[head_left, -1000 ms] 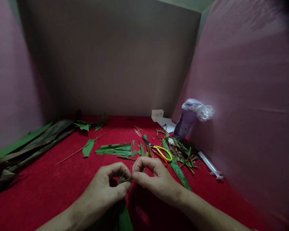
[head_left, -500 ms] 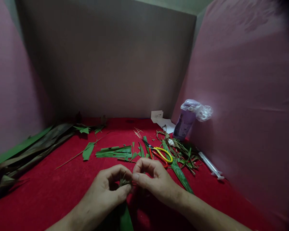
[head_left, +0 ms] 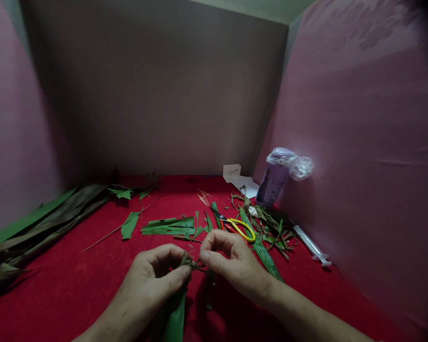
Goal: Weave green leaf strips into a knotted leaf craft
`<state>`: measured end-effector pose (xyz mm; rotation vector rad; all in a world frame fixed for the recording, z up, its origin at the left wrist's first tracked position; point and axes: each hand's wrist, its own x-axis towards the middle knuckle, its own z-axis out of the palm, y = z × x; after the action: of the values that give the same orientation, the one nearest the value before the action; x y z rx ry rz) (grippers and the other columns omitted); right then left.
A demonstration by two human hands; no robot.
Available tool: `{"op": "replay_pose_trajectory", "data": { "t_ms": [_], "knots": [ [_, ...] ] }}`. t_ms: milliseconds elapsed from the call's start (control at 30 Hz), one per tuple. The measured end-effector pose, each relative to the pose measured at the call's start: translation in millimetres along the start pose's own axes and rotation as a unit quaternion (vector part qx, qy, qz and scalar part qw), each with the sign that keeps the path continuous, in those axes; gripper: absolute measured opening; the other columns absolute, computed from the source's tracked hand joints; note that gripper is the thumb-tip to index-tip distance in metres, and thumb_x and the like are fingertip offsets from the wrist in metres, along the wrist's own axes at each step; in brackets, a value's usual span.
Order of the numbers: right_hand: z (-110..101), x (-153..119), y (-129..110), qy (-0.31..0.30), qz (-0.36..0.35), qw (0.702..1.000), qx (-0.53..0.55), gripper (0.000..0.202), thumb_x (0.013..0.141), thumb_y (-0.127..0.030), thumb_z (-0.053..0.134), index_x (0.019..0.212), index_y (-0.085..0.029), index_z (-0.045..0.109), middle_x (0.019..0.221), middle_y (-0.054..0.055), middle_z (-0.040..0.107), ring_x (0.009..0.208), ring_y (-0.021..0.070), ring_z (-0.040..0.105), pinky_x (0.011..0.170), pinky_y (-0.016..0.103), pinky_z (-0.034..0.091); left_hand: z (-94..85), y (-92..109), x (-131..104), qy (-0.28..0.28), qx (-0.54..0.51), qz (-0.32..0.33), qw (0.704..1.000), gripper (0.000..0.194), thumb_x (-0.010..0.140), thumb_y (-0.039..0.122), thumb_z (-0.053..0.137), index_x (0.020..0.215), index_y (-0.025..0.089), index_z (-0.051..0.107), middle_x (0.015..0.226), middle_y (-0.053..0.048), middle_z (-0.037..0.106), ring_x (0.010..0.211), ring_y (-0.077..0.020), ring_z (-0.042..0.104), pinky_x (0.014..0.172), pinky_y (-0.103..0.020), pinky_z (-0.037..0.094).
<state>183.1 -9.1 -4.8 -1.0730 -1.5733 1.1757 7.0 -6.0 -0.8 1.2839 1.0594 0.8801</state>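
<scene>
My left hand (head_left: 153, 280) is closed, thumb against fingers, on a long green leaf (head_left: 175, 316) that hangs down below it. At the leaf's upper end, a crumpled brown dried piece (head_left: 188, 260) sticks out past the thumb. A thin brown strand (head_left: 198, 267) runs from it toward my right hand (head_left: 231, 263), whose thumb and forefinger are pinched together on its end. A small dark strip dangles under the right fingers. Just beyond that hand lie scissors (head_left: 248, 231) with red and yellow handles, partly covered by the hand.
Cut green leaf pieces (head_left: 168, 226) and thin sticks (head_left: 204, 197) lie on the red cloth (head_left: 74, 280). To the right are a heap of stems (head_left: 271, 225), a syringe (head_left: 312, 246) and a purple plastic-wrapped container (head_left: 272, 183). Long dried leaves (head_left: 46, 218) lie left.
My hands have drawn slightly apart, and the brown strand now shows between them. The green leaf has swung a little to the left.
</scene>
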Motion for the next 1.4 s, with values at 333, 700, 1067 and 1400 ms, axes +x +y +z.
{"op": "replay_pose_trajectory", "data": {
  "t_ms": [333, 700, 1067, 1400],
  "knots": [
    [1, -2, -5, -0.021, -0.041, 0.999, -0.021, 0.015, 0.081, -0.027, 0.058, 0.071, -0.016, 0.055, 0.067, -0.002, 0.053, 0.063, 0.0108, 0.046, 0.06, 0.025, 0.038, 0.5, 1, -3, -0.037, 0.022, -0.01, 0.999, 0.014, 0.066, 0.028, 0.071, 0.071, 0.016, 0.071, 0.06, 0.002, 0.06, 0.053, -0.0106, 0.048, 0.05, -0.02, 0.037],
    [0, 4, 3, -0.027, 0.022, 0.987, 0.158, 0.021, 0.072, -0.032, 0.071, 0.075, -0.015, 0.058, 0.066, -0.003, 0.055, 0.059, 0.0091, 0.048, 0.058, 0.023, 0.038, -1.2, -1, -2, -0.056, 0.046, 0.004, 0.997, 0.019, 0.071, 0.033, 0.067, 0.075, 0.014, 0.069, 0.058, 0.003, 0.053, 0.052, -0.0101, 0.042, 0.049, -0.022, 0.032],
    [-8, 9, 5, -0.026, 0.059, 0.959, 0.277, 0.03, 0.057, -0.026, 0.081, 0.076, -0.016, 0.061, 0.065, -0.003, 0.054, 0.056, 0.0079, 0.044, 0.055, 0.021, 0.034, 1.7, 4, 3, -0.024, 0.024, 0.014, 0.999, 0.017, 0.06, 0.03, 0.071, 0.06, 0.015, 0.063, 0.052, 0.004, 0.049, 0.049, -0.0104, 0.04, 0.048, -0.023, 0.031],
    [-7, 9, 4, -0.006, 0.048, 0.955, 0.293, 0.028, 0.06, -0.025, 0.078, 0.08, -0.016, 0.062, 0.065, -0.003, 0.054, 0.056, 0.0087, 0.043, 0.056, 0.022, 0.033, 0.4, 1, 2, -0.018, 0.036, 0.017, 0.999, 0.019, 0.062, 0.033, 0.07, 0.06, 0.016, 0.061, 0.052, 0.005, 0.047, 0.049, -0.0102, 0.038, 0.048, -0.022, 0.03]
  ]
}}
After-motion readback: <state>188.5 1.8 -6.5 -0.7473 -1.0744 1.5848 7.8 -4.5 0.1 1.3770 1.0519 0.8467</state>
